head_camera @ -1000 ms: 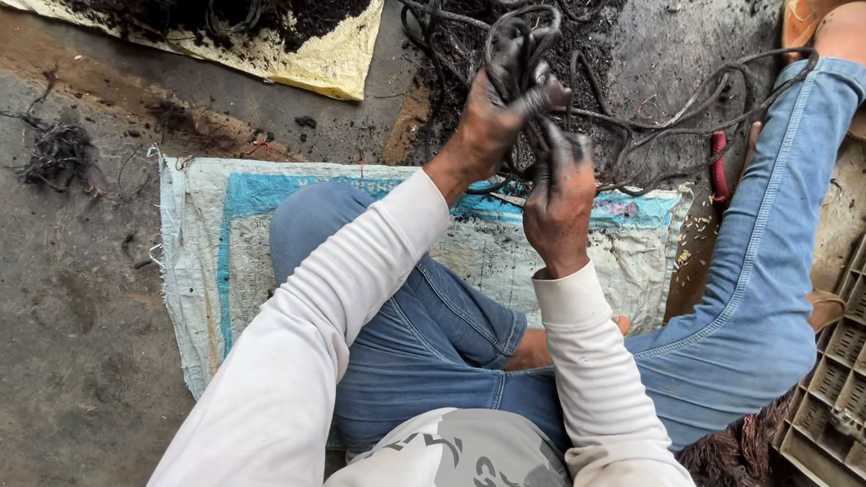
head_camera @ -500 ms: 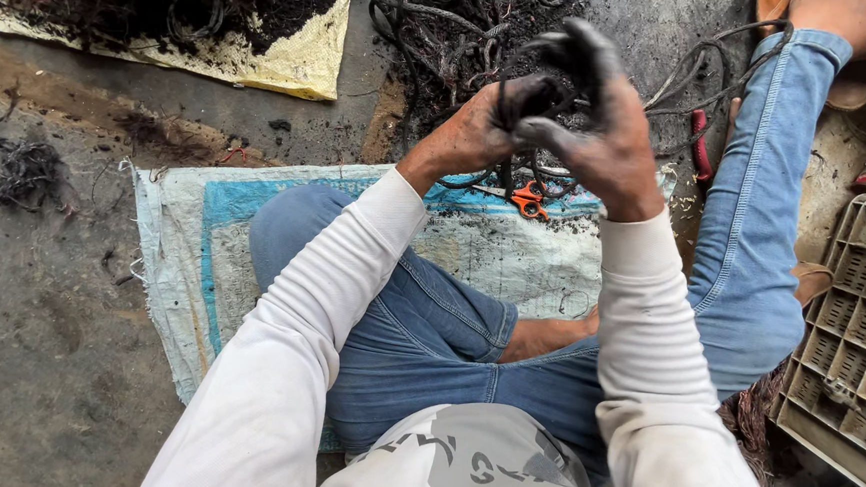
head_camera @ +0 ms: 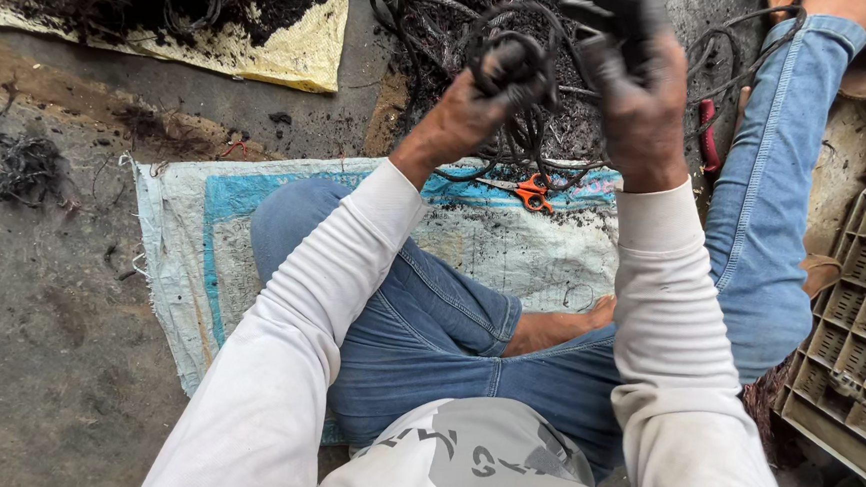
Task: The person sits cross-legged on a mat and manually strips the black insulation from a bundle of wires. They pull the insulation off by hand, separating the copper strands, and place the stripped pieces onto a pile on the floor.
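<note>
Hands raised together: the left hand [head_camera: 466, 115] clenches a bundle of black wires [head_camera: 523, 89], and the right hand [head_camera: 637, 96] closes on the same tangle just beside it. Untangling looks underway; separating strands likely needs pulling apart above the orange scissors [head_camera: 529, 190].

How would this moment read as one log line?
left hand: grips black cable bundle | right hand: grips same bundle | orange scissors: on woven mat

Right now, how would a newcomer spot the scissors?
Find the blue-and-white sack spread under the seated person's legs. At its far edge, just below the dark wire tangle between the raised hands, lie the scissors. Their orange handles are the only bright thing there.
</note>
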